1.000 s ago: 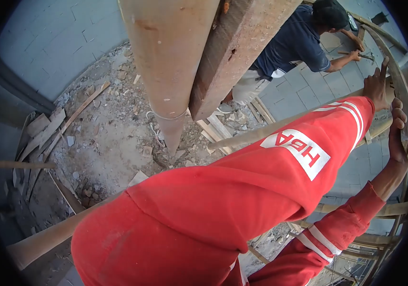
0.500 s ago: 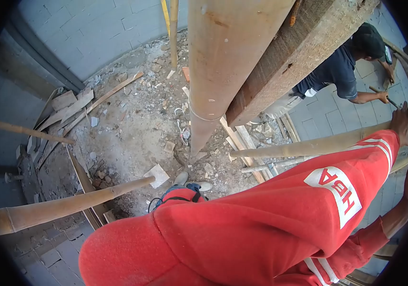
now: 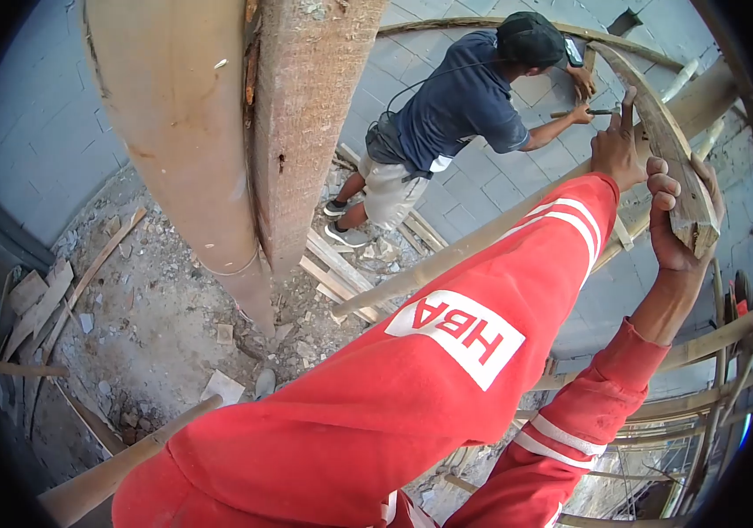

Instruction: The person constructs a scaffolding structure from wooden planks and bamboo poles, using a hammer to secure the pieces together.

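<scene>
The plank [image 3: 670, 145] slanted through the upper right of the view, its near end in the person's right hand [image 3: 668, 238] and its far end close to the hands of a co-worker [image 3: 456, 106] in a dark shirt. The right hand was wrapped around that near end, its fingers curled over one edge and more of the hand showing past the other. The left hand [image 3: 617, 156] was just beside the plank, index finger stretched upward; whether its other fingers pinched the wood could not be told.

Both arms reached far out from the body, so a steady hold seemed to call for a firm right grip that did not let the plank roll. The left hand looked best used flat along the edge, sharing the load and checking any twist. Because the co-worker held a slim tool [image 3: 585, 113] near the far end, it seemed wise to keep the extended finger well away from it. A long pole [image 3: 456, 264] sloped past behind the left arm, leaving little room for the elbow to swing.
</scene>
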Tool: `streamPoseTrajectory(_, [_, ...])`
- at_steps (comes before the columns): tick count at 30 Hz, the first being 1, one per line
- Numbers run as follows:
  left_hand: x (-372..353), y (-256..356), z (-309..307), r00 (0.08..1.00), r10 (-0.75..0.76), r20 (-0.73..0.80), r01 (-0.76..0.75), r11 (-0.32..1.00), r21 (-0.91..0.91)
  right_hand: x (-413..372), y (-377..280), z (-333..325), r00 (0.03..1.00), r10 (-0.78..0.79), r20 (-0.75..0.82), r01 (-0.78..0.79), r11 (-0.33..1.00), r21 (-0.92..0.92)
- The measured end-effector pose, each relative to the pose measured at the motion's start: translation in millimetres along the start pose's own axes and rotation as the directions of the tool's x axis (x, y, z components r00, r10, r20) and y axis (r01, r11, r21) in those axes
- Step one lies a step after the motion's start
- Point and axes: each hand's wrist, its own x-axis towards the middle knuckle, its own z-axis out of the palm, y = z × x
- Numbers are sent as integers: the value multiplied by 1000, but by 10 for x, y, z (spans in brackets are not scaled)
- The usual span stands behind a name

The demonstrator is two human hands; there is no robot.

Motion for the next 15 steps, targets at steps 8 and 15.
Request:
streamPoseTrajectory(8, [-30, 29, -76, 1000, 10, 22, -9, 1000, -28, -6, 30, 57, 1000, 3, -14, -2, 999, 33])
streamPoseTrajectory(15, [-57, 13, -80, 998, 45, -32, -47, 997, -62, -35, 66, 114, 1000, -15, -21, 16, 1000, 19])
